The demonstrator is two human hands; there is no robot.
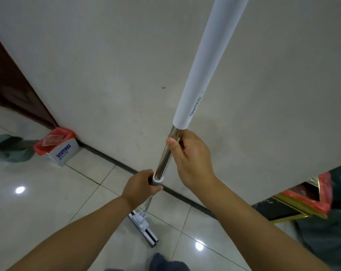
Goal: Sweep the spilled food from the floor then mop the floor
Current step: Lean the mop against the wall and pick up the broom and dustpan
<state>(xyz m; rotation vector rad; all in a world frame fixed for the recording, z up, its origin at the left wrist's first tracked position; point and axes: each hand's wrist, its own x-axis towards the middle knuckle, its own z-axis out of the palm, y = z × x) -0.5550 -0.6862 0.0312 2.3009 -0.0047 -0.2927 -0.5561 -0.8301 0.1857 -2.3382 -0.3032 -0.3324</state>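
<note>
Both hands grip the mop pole mid-frame: left hand at the collar, right hand above; its head seems flat on the floor.

Head camera — looking down, close in.

Pale wall, glossy tiled floor

The mop pole is polished metal with a mirror-bright finish; the grip sleeve above it is smooth, matt white plastic. The floor tiles are glazed and glossy, while the wall is matt and faintly scuffed. The box is cardboard, lined with a thin red plastic bag.
</note>
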